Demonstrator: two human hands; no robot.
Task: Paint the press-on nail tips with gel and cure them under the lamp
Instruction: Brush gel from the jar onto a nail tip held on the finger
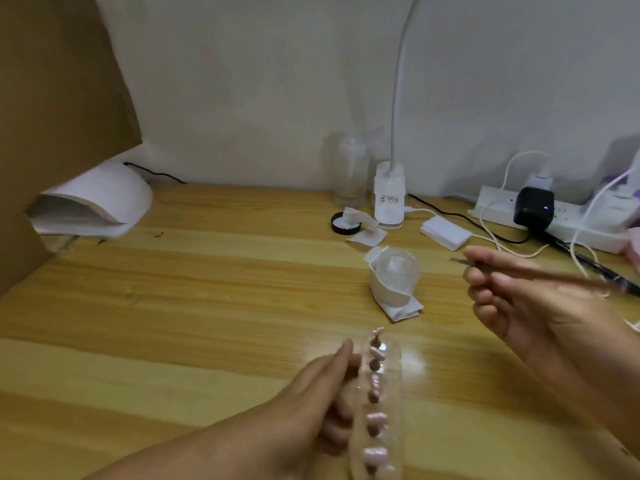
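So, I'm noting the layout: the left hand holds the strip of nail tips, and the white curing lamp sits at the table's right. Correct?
Not quite. The head view shows the white curing lamp at the left of the table. The left hand does hold the strip of nail tips.

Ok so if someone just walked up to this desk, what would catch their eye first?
Probably the row of pink nail tips on the clear holder, front and centre, gripped along its edge by the left hand. Next, the right hand to the right, holding a thin brush above the table. Far left, the white curing lamp sits partly behind a brown cardboard panel.
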